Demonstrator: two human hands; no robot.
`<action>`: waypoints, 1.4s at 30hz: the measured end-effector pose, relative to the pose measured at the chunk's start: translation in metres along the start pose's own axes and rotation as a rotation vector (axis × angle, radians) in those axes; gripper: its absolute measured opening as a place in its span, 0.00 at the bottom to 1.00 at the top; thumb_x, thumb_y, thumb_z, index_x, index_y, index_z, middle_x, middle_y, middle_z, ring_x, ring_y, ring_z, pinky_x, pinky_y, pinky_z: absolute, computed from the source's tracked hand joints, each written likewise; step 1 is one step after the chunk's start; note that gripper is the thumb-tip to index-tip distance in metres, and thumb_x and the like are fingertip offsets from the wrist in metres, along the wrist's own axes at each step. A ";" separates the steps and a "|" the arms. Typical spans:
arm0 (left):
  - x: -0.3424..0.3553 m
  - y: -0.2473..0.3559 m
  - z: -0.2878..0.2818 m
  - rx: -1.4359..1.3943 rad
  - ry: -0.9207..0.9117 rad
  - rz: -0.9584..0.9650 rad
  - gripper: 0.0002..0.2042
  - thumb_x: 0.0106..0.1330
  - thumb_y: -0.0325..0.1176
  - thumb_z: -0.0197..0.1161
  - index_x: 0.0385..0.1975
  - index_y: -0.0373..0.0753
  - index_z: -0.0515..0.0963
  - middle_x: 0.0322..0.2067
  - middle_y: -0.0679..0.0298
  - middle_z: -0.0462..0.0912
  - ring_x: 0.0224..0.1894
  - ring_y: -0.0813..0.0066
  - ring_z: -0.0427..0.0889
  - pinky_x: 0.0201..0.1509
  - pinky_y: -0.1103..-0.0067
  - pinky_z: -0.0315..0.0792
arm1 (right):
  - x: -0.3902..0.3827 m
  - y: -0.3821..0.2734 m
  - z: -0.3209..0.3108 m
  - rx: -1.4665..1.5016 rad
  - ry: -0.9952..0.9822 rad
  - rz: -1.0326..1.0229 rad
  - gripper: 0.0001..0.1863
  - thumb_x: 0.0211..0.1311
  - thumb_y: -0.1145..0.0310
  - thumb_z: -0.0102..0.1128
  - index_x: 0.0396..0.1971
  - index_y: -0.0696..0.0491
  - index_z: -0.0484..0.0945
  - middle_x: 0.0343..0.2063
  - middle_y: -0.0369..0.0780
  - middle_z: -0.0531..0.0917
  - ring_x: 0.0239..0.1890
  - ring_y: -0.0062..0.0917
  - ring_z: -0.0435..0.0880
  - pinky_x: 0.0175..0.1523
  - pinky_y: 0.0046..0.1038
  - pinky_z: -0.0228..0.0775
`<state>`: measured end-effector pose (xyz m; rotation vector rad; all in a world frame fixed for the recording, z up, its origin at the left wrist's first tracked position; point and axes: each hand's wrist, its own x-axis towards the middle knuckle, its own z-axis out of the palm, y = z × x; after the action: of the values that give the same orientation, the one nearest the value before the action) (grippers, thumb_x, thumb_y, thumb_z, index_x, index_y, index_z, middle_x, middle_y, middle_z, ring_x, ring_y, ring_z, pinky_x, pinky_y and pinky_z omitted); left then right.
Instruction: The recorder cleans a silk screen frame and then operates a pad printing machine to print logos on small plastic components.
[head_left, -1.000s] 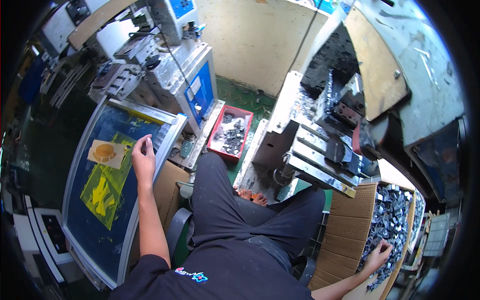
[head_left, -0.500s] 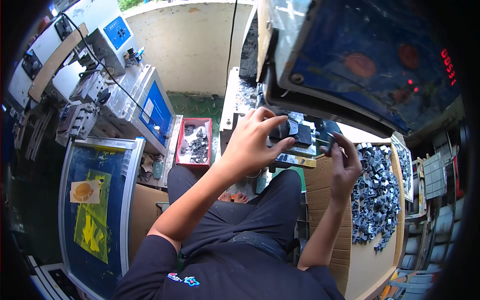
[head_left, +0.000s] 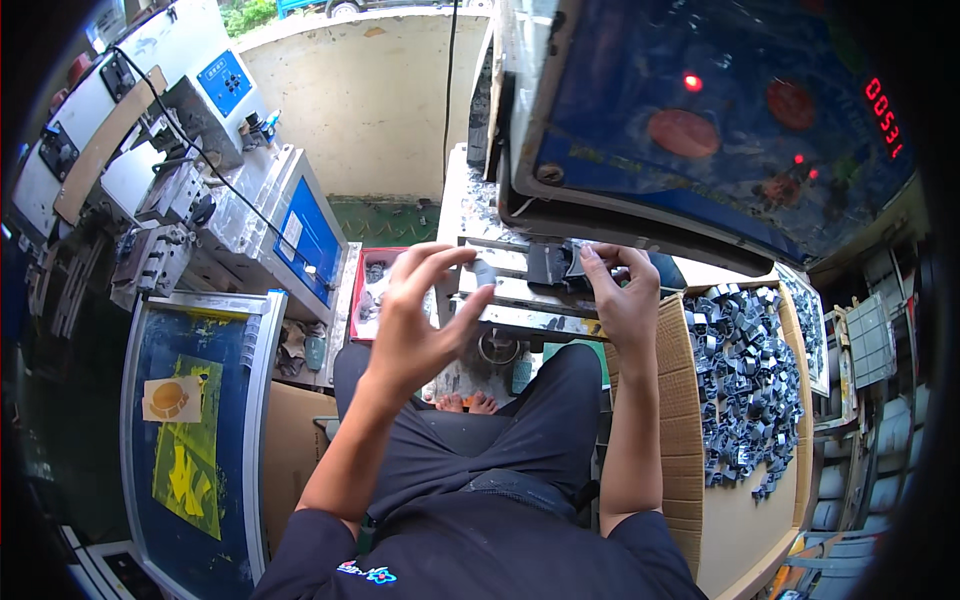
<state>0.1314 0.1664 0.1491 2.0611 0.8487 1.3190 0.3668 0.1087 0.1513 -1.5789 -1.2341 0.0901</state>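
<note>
My left hand (head_left: 415, 315) is raised at the left end of the machine bed, with a small grey curved piece (head_left: 484, 273) pinched between thumb and fingers. At the metal fixture (head_left: 510, 290), a black block (head_left: 547, 264) is mounted. My right hand (head_left: 627, 292) is at the block's right side, its thumb and fingers closed on a small dark curved part (head_left: 575, 262) that touches or nearly touches the block. The fingers partly hide that part.
A cardboard box (head_left: 657, 420) with many small dark curved parts (head_left: 745, 385) stands at my right. A red-rimmed tray (head_left: 352, 325) of small pieces lies left of the bed. The blue control panel (head_left: 640, 190) overhangs the fixture. A framed screen (head_left: 268, 400) and another machine (head_left: 300, 225) stand left.
My left hand has moved left off the fixture, taking the grey piece with it. My right hand has come left from near the box to the block, bringing the dark part.
</note>
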 end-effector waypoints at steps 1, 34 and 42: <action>-0.011 -0.007 -0.016 0.032 0.028 -0.057 0.17 0.60 0.33 0.73 0.48 0.36 0.82 0.45 0.57 0.82 0.45 0.64 0.80 0.52 0.73 0.72 | 0.001 -0.002 0.001 0.002 -0.008 -0.002 0.09 0.63 0.67 0.68 0.34 0.58 0.87 0.28 0.35 0.80 0.29 0.16 0.73 0.35 0.20 0.61; -0.209 -0.225 -0.255 0.427 0.409 -1.003 0.21 0.58 0.34 0.74 0.50 0.31 0.83 0.32 0.60 0.87 0.32 0.79 0.82 0.42 0.79 0.76 | -0.061 0.039 -0.060 0.108 0.111 0.088 0.22 0.81 0.56 0.42 0.49 0.59 0.80 0.48 0.41 0.84 0.46 0.22 0.80 0.52 0.26 0.70; -0.211 -0.234 -0.254 0.230 0.432 -1.013 0.22 0.62 0.30 0.70 0.56 0.29 0.79 0.38 0.58 0.88 0.36 0.80 0.82 0.45 0.82 0.75 | -0.073 0.053 -0.117 0.011 0.274 0.172 0.26 0.82 0.54 0.38 0.47 0.61 0.79 0.45 0.42 0.84 0.44 0.23 0.80 0.50 0.26 0.71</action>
<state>-0.2211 0.1886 -0.0481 1.1200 1.9563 1.0695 0.4383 -0.0173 0.1232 -1.6249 -0.8834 -0.0094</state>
